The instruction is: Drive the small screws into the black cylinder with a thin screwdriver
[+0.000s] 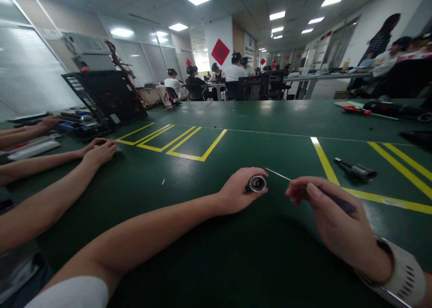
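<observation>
Wrapped in my left hand [238, 191] is a short dark cylindrical part [258, 184] with a silver rim; its round end faces me and shows dark detail inside. My right hand [332, 213] grips a screwdriver by its dark handle [340, 203]. The thin metal shaft [278, 174] points left, its tip near the cylinder's upper right but apart from it. Right of the hands, a dark metal part with a narrow stem and a wider cup-shaped end [359, 170] lies on the green table [189, 254].
Yellow tape [326, 162] marks rectangles on the table. At left, a co-worker's hands [99, 150] rest near a black frame [111, 96]. A paper cup [164, 96] stands farther back. At far right lie a red-handled screwdriver [357, 110] and a black tool [388, 108].
</observation>
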`<state>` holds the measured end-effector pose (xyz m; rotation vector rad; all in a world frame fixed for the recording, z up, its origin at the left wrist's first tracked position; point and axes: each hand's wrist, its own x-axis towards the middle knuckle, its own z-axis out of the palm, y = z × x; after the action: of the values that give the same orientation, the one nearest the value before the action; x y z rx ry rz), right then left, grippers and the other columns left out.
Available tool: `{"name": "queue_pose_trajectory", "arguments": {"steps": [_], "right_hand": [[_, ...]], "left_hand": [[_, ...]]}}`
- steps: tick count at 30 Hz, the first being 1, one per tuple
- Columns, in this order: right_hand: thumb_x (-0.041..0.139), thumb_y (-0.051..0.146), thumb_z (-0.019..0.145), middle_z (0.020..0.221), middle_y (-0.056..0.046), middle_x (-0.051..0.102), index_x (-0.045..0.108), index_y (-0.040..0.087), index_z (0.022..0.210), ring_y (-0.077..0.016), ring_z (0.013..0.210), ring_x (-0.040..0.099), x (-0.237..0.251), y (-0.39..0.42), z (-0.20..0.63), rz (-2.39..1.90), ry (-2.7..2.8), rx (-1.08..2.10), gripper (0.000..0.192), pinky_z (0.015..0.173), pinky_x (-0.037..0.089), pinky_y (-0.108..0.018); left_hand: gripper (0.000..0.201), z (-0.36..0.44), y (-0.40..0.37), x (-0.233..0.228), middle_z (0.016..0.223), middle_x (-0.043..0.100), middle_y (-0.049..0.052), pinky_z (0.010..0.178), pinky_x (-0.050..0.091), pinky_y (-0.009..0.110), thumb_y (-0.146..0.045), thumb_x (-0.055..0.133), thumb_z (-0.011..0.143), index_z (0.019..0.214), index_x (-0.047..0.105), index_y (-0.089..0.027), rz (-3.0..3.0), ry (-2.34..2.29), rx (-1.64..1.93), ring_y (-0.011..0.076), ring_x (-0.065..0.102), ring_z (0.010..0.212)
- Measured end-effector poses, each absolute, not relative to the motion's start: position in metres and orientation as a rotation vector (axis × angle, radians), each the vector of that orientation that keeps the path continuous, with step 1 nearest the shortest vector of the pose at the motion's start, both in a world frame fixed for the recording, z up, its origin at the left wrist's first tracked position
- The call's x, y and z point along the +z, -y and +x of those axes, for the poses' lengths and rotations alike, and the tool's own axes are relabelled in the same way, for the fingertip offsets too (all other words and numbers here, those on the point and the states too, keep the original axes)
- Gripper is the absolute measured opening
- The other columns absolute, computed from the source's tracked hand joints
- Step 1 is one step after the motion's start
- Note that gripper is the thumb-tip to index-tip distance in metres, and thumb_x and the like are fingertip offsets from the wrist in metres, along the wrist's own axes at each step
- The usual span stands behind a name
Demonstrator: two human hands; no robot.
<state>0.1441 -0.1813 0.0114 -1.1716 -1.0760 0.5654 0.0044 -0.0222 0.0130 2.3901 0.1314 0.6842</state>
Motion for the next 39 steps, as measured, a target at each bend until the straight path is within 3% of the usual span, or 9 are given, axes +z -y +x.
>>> {"name": "queue_pose_trajectory", "arguments": {"steps": [14,25,33,39], "right_hand": [[0.043,0.023,0.089,0.085,-0.002,0.058,0.060,0.026,0.095,-0.0167,0.077,0.054,0.020,0.193,0.136,-1.187,1.353,0.389,0.019,0.063,0.043,-0.030],[0.043,0.023,0.088,0.072,-0.001,0.057,0.057,0.020,0.077,-0.0126,0.066,0.053,0.035,0.193,0.125,-1.396,1.550,0.235,0.018,0.057,0.042,-0.025],[0.043,0.033,0.087,0.068,-0.002,0.058,0.058,0.020,0.068,-0.0146,0.065,0.052,0.036,0.188,0.121,-1.478,1.436,0.507,0.028,0.059,0.040,-0.028],[0.051,0.038,0.082,0.066,-0.003,0.059,0.065,0.019,0.067,-0.0150,0.063,0.051,0.027,0.179,0.133,-1.310,0.904,0.888,0.028,0.056,0.040,-0.027]], "left_hand": [[0.016,0.005,0.023,0.016,0.088,0.056,0.003,0.078,0.039,0.027,-0.023,0.056,0.079,0.092,0.049,-0.016,2.546,-0.096,0.630,0.0134,0.050,0.080],[0.020,0.008,0.021,0.014,0.079,0.056,0.000,0.071,0.036,0.025,-0.029,0.061,0.075,0.084,0.049,-0.016,2.566,-0.161,0.581,0.0114,0.049,0.072],[0.021,0.009,0.022,0.014,0.070,0.051,-0.003,0.060,0.033,0.022,-0.027,0.062,0.072,0.078,0.046,-0.016,2.612,-0.213,0.493,0.0096,0.044,0.063],[0.015,0.010,0.020,0.015,0.072,0.055,-0.002,0.071,0.036,0.025,-0.028,0.059,0.076,0.077,0.050,-0.015,2.598,-0.071,0.437,0.0096,0.050,0.068]]}}
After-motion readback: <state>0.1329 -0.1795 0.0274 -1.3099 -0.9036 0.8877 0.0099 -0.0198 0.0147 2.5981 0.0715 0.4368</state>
